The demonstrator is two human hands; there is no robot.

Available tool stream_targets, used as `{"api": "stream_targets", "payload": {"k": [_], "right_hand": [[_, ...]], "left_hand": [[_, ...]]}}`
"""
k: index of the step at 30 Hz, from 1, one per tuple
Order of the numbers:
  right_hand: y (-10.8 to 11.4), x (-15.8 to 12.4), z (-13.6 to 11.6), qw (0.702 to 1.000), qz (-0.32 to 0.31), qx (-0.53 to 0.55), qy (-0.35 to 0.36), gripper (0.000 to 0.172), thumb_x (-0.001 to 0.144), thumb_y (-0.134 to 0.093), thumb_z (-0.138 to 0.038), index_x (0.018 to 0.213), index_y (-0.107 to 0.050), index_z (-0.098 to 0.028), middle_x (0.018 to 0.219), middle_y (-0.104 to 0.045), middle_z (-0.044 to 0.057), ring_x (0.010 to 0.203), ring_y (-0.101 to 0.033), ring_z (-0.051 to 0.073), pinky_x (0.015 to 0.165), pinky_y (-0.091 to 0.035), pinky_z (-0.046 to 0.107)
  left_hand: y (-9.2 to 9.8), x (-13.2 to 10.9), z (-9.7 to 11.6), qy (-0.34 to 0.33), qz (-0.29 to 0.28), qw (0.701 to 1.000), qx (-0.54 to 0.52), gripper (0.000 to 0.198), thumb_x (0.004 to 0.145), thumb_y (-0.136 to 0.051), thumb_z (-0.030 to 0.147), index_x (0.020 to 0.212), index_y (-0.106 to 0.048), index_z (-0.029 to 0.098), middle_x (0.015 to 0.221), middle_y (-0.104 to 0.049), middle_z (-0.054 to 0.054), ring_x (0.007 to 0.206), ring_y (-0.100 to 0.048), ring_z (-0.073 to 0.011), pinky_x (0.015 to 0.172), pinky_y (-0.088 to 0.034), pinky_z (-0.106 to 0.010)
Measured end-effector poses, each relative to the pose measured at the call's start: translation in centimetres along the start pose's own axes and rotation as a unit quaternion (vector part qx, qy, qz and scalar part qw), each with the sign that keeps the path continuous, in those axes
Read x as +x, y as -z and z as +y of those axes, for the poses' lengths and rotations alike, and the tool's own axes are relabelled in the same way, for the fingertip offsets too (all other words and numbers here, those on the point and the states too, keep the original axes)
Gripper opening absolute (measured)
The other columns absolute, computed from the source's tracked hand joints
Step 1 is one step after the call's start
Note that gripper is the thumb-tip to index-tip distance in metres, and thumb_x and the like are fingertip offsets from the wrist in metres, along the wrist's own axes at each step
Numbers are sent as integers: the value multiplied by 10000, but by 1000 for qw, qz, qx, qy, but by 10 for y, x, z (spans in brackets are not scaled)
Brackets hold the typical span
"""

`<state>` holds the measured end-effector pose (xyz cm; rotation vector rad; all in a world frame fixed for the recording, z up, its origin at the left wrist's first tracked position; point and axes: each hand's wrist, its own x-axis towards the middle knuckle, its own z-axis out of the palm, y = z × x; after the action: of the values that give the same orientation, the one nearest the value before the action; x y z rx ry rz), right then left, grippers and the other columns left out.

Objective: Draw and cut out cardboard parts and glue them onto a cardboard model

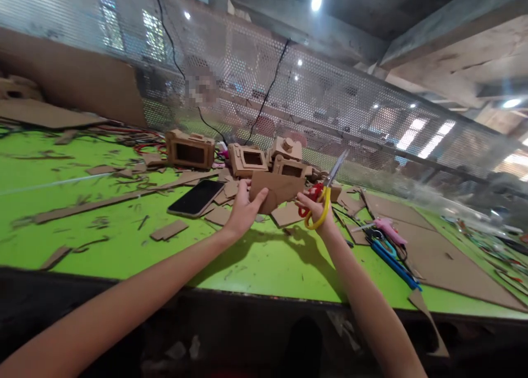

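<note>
My left hand [244, 212] pinches the left end of a small flat cardboard piece [277, 186], thumb on the near face. The piece is held up above the green table. A pair of scissors [327, 193] with one red and one yellow handle hangs on my right hand [319, 212], blades pointing up and away. The fingers of that hand reach toward the right end of the piece; whether they touch it I cannot tell. Just behind stand cardboard camera-like models [247, 160], one of them partly hidden by the piece.
A black-screened phone [197, 197] lies left of my hands among cardboard scraps [169, 230]. To the right are a pink glue gun [390, 230], a blue-handled tool [394, 262] and a large cardboard sheet [462, 268]. A perforated metal screen [264, 86] rises behind the table [264, 268].
</note>
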<state>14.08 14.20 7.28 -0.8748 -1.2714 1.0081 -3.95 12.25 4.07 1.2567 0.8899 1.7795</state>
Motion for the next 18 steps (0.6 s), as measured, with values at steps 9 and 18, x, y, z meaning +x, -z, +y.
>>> {"api": "stream_targets", "payload": {"k": [9,18], "right_hand": [[2,-22,14,999,-19,-7,32,450,593,-815,-376,758,-420,-238,735,-502,-54,707,-634,142,763,-604,393],[16,-15,20,993,-88,-82,18,452,647,-777,-468,802,-426,-228,705,-532,-50,742,-676,172,623,-583,310]], "left_hand": [[-3,-7,-1,27,-38,999,-4,544,694,-689,563,977,-357,238,1073,-664,-74,964,-677,-208,816,-578,-369],[1,-5,-1,52,-51,997,27,507,687,-698,539,945,-390,230,1000,-656,-54,894,-673,-218,765,-574,-382]]}}
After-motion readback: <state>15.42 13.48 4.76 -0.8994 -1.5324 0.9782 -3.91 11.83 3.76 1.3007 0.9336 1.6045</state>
